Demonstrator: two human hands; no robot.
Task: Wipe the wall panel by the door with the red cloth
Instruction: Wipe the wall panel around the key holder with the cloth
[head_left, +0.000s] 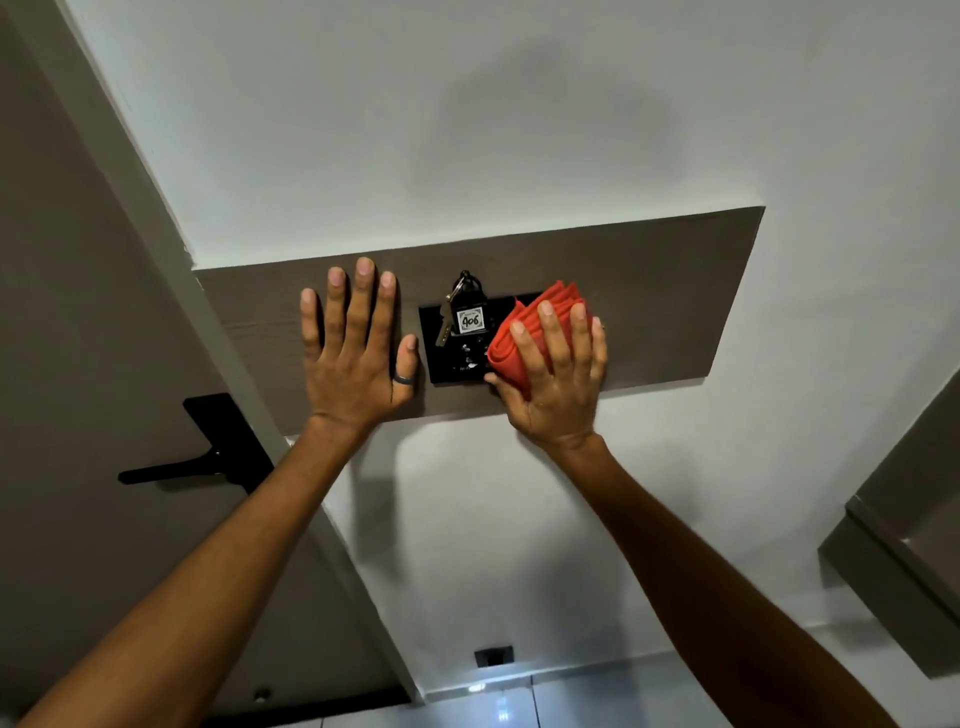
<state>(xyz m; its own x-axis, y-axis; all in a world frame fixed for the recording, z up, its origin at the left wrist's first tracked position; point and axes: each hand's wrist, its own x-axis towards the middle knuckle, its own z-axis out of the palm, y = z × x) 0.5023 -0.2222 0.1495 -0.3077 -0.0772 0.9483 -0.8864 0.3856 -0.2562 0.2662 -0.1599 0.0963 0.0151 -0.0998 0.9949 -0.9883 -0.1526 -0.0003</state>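
On wall panel (675, 291): left hand (353, 353) flat; right hand (556, 379) pressing red cloth (524, 332); key tag (470, 319) "406".

Dim, even indoor light, soft shadow on the white wall (519, 130) above both hands, wide-angle bending at edges, focus fairly sharp.

A: How many hands? Cloths?
B: Two hands, left hand (358, 358) and right hand (558, 382); one red cloth (524, 332).
A: Panels, handles?
B: One wall panel (665, 291), one door handle (171, 470), one key tag (470, 319).
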